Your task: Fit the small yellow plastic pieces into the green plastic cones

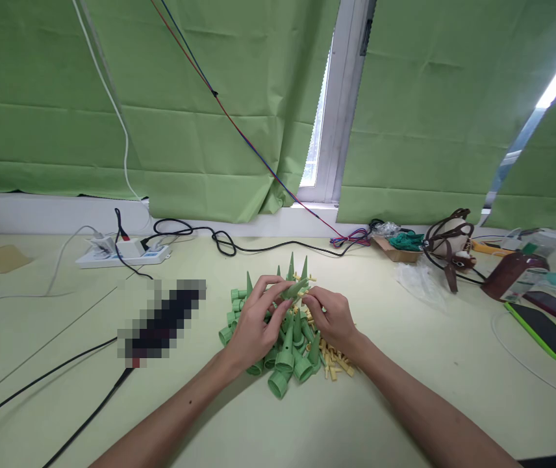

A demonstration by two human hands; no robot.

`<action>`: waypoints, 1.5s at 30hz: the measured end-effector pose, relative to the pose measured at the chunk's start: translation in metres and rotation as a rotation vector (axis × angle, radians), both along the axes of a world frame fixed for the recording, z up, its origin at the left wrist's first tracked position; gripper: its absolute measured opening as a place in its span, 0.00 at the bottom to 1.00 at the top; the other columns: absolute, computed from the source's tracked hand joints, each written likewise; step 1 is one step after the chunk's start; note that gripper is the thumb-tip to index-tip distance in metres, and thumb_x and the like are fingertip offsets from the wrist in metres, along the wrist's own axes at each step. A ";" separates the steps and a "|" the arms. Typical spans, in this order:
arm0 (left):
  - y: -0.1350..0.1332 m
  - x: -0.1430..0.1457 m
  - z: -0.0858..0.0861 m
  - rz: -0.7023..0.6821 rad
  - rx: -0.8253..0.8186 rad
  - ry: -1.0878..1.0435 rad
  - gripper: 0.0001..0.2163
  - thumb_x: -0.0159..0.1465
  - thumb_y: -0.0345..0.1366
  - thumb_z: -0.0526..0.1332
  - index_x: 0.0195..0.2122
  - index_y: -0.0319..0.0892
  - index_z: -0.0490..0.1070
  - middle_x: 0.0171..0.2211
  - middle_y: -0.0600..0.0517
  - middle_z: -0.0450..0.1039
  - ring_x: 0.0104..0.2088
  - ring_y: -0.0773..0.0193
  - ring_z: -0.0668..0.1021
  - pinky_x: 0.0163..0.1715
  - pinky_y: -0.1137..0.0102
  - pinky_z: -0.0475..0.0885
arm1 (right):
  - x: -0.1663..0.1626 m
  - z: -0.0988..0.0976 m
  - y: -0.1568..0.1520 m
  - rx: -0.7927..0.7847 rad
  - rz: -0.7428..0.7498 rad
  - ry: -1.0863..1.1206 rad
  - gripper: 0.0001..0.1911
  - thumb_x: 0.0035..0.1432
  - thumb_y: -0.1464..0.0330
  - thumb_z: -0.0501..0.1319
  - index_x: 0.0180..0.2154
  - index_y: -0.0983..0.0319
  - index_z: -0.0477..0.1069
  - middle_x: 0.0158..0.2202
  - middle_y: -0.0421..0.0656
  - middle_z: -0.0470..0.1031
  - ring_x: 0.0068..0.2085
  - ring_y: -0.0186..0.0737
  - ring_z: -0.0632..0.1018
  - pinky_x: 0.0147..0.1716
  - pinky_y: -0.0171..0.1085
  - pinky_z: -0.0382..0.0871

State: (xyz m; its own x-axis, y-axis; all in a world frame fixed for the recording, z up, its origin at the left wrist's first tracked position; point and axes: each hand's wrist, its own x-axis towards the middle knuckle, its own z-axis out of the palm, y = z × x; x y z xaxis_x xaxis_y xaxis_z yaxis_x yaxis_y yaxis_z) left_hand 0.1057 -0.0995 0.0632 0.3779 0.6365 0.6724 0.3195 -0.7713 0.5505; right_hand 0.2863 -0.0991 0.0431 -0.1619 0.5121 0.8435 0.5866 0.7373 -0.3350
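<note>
My left hand is closed on a green plastic cone, held above a heap of similar pieces. My right hand pinches a small yellow plastic peg against the side of that cone; the fingertips partly hide it. Beneath and around both hands lie several green cones with round hollow bases, some upright and some tipped over. To the right of the cones, under my right hand, small yellow pegs are spread in a loose pile.
A white power strip with plugs stands at the back left, and a black cable runs along the wall. A blurred dark object lies left of the heap. On the right are a clear plastic bag, a bag with brown straps and a green-edged phone.
</note>
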 end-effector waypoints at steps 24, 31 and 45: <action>0.000 0.000 0.014 -0.027 -0.409 -0.064 0.22 0.70 0.47 0.51 0.21 0.40 0.58 0.22 0.56 0.56 0.24 0.69 0.63 0.26 0.72 0.58 | 0.004 -0.004 0.006 0.075 0.053 -0.027 0.12 0.70 0.66 0.54 0.33 0.62 0.69 0.24 0.40 0.67 0.26 0.34 0.67 0.25 0.33 0.60; 0.002 0.000 0.015 -0.047 -0.487 -0.115 0.21 0.69 0.48 0.52 0.24 0.39 0.63 0.23 0.56 0.58 0.25 0.68 0.62 0.27 0.72 0.58 | 0.005 -0.005 0.006 0.060 0.047 -0.039 0.12 0.69 0.65 0.54 0.33 0.61 0.69 0.25 0.40 0.67 0.26 0.34 0.68 0.26 0.33 0.60; 0.001 0.000 0.018 -0.111 -0.528 -0.068 0.20 0.68 0.48 0.54 0.24 0.40 0.61 0.21 0.57 0.54 0.23 0.70 0.59 0.24 0.73 0.56 | 0.007 -0.005 0.006 0.035 0.067 -0.083 0.09 0.70 0.67 0.53 0.38 0.62 0.68 0.27 0.41 0.69 0.28 0.35 0.68 0.26 0.33 0.59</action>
